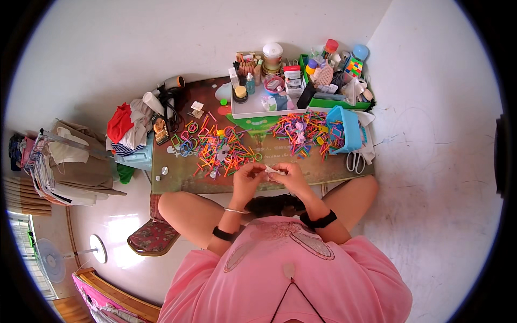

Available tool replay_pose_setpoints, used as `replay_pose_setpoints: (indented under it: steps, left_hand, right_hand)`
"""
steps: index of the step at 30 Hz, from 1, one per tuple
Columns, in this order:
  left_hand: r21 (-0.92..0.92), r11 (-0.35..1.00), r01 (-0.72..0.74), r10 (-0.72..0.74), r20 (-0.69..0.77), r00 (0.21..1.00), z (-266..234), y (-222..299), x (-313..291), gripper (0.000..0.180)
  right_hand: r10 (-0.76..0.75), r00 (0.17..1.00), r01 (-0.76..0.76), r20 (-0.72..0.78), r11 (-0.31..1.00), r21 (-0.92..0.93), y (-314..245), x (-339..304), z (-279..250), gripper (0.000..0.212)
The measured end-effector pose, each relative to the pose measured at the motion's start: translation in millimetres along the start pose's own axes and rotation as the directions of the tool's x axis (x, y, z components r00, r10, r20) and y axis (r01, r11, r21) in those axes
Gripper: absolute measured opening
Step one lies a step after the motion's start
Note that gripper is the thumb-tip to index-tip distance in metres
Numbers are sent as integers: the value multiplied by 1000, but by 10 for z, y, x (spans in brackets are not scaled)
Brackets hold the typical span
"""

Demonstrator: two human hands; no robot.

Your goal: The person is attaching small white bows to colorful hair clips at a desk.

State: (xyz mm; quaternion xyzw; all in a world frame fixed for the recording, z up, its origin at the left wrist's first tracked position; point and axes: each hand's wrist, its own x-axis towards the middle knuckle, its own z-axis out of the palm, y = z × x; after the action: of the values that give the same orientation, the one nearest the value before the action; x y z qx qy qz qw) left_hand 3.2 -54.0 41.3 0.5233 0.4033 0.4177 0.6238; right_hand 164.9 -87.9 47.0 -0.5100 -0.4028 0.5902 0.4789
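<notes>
Over the front edge of the table, my two hands meet with bent fingers. My left hand and my right hand both pinch a small white piece that looks like paper or tissue; its exact kind is too small to tell. Just beyond my left hand lies a heap of colourful plastic sticks, with a grey flower-shaped piece on top. A second heap of coloured sticks lies beyond my right hand, with a pink piece on it.
A blue basket lies tipped at the right, with scissors near it. Behind stand a white tray of bottles and a green box of odds and ends. Folded clothes and a phone sit at the left.
</notes>
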Motion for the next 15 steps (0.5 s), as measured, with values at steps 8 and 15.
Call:
replay_pose_setpoints:
  steps: [8,15]
  left_hand:
    - [32,985,172,-174,80,981,-123,-61,12,14]
    - [-229,930,289,-288,41,957,-126,169,68,15]
  right_hand:
    - [-13,1000,13,-5,996,-85,-32,-50,68,19]
    - [-172,981,75,-90,763,-642,-49,-100,24,22]
